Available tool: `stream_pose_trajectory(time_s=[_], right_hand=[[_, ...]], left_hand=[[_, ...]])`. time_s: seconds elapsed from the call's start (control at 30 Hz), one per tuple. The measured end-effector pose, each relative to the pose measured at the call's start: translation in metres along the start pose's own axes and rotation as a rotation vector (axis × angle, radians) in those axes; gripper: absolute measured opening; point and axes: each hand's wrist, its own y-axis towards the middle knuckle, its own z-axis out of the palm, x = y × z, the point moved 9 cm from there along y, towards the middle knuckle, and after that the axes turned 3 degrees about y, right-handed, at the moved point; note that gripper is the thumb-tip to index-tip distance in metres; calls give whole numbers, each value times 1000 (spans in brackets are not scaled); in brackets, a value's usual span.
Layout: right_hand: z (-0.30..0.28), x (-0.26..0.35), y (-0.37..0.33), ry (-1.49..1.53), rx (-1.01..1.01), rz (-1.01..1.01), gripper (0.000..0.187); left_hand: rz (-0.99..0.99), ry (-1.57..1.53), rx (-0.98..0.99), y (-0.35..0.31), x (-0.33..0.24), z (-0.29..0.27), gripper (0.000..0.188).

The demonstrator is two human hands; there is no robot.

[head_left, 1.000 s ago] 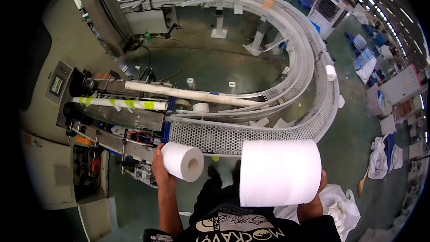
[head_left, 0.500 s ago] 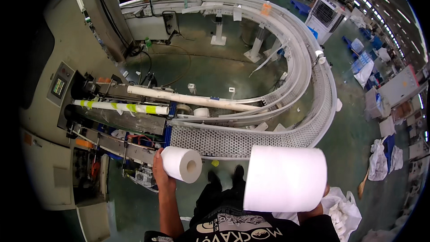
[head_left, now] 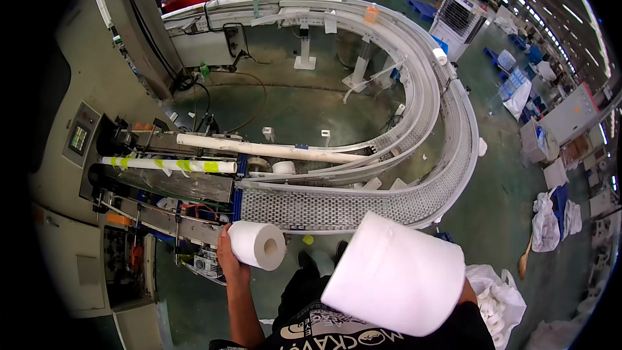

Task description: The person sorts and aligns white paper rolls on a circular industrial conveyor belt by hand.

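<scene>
From my remote seat, the biggest thing in view is the curved conveyor, its perforated white belt sweeping from the grey machine on my left, across in front of the body, then bending up and away on the right. Everything I would steer by lies against that belt: it runs just ahead of both hands, nearer the left one.

Next in size is the large white roll, low and right of centre. Its long axis tilts, the upper end leaning toward the belt edge and the lower end toward the chest. It covers the right hand almost wholly (only a sliver shows at the roll's right rim), so I cannot tell how those fingers are set, only that the roll sits carried on that side.

Smaller is the small white roll, gripped in the left hand, whose fingers wrap its far side. Its cardboard core faces down and to the right, so its axis points roughly toward me, and it sits just below the near edge of the belt, close to where the belt meets the machine.

Smallest, a long pale tube and a yellow-banded bar lie crosswise on the machine, well beyond the hands.
</scene>
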Motion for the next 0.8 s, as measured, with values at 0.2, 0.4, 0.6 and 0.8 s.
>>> stream_pose_trajectory(time_s=[0.2, 0.4, 0.6, 0.8], right_hand=[[15, 2, 30, -217, 44, -246, 60], [17, 4, 42, -460, 180, -375, 56], [17, 7, 26, -486, 352, -480, 48], [16, -12, 35, -384, 160, -272, 55]], left_hand=[[-26, 27, -5, 1, 3, -1, 45], [-51, 46, 49, 2, 8, 19, 43], [-35, 41, 102, 9, 8, 24, 42], [-54, 11, 122, 15, 11, 24, 40]])
